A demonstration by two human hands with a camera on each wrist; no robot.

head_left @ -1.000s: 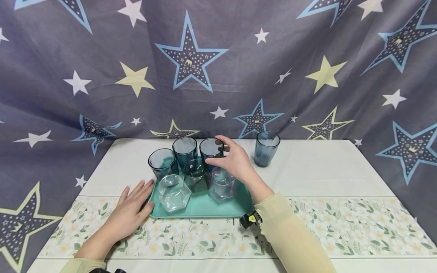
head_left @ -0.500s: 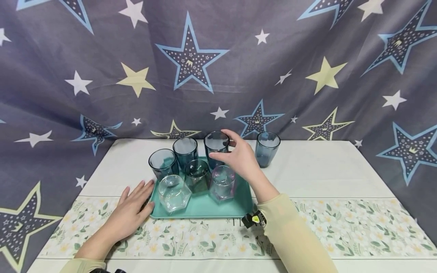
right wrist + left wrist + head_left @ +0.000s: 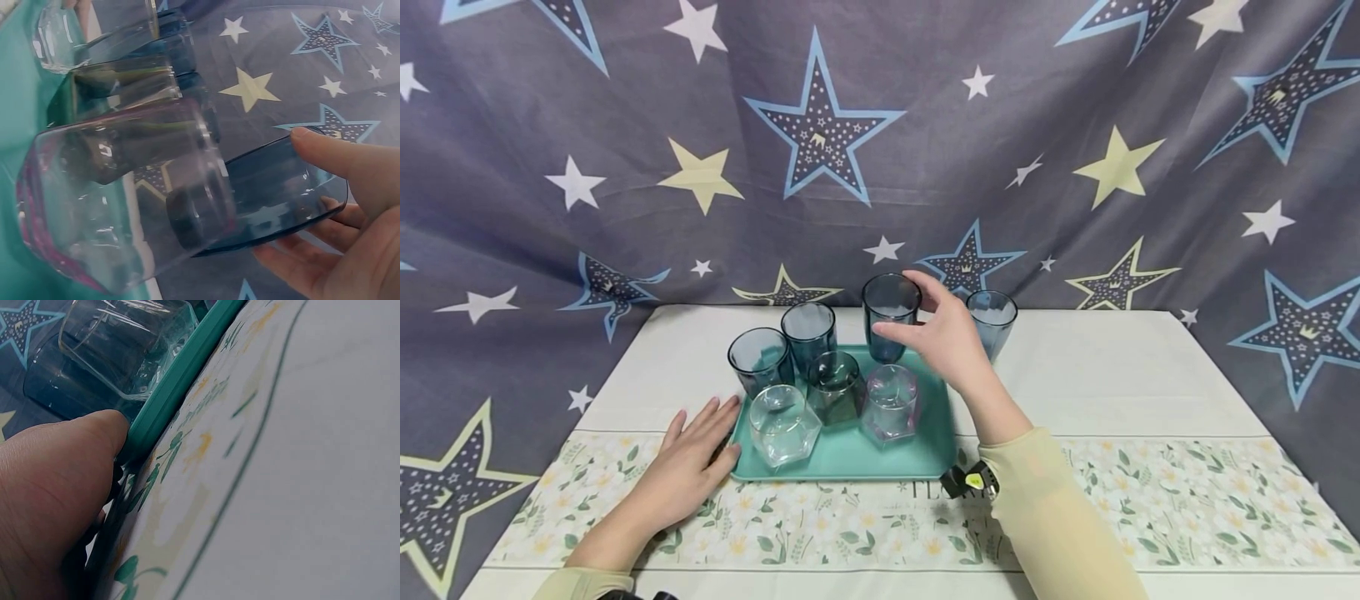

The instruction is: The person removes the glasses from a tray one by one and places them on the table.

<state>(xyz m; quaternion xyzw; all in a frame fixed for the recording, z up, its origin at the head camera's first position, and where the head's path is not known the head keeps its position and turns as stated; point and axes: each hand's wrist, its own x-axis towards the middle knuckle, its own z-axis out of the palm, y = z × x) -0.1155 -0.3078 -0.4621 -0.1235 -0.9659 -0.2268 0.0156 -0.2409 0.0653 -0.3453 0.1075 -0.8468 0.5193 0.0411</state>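
Note:
My right hand grips a blue glass tumbler near its rim, thumb on the near side and fingers behind. This tumbler is raised over the back of the teal tray; in the right wrist view the tumbler lies behind a pink-tinted glass. At the tray's left edge rests my left hand, fingers extended, its thumb right at the rim in the left wrist view. Two more blue tumblers stand at the tray's back left. In front of them are a clear glass and a smoky dark glass.
Another blue tumbler stands on the white tablecloth right of the tray, partly hidden by my right hand. A floral band runs across the cloth. Behind the table hangs a grey curtain with stars.
My right hand has lifted the blue tumbler off its place in the tray's back row and moved it up and to the right. The left hand has stayed put.

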